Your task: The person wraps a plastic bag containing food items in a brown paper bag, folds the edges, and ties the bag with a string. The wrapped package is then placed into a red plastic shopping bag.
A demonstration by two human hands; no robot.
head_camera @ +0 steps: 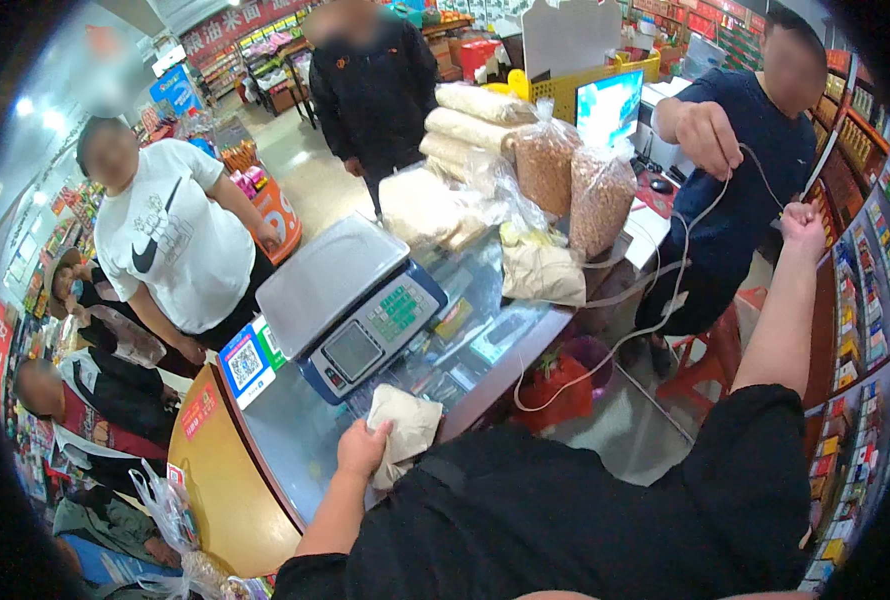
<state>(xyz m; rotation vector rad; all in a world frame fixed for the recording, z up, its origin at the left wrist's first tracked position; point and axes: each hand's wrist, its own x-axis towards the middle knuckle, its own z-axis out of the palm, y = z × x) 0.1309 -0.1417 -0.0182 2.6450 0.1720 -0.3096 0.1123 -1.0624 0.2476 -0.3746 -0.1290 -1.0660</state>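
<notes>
My left hand grips a brown paper packet at the near edge of the glass counter. Raised at the far right, my right hand is closed on a thin pale cord. From there the cord runs to the hand of a person in a dark T-shirt, then hangs in a loop below the counter's edge. Another brown paper packet rests near the counter's right end. Beyond my left hand stands a digital weighing scale with a bare metal pan.
Clear plastic bags of nuts or beans and stacked pale packages crowd the counter's far end beside a lit monitor. A red plastic stool stands at right. Several people face the counter, one in a white T-shirt.
</notes>
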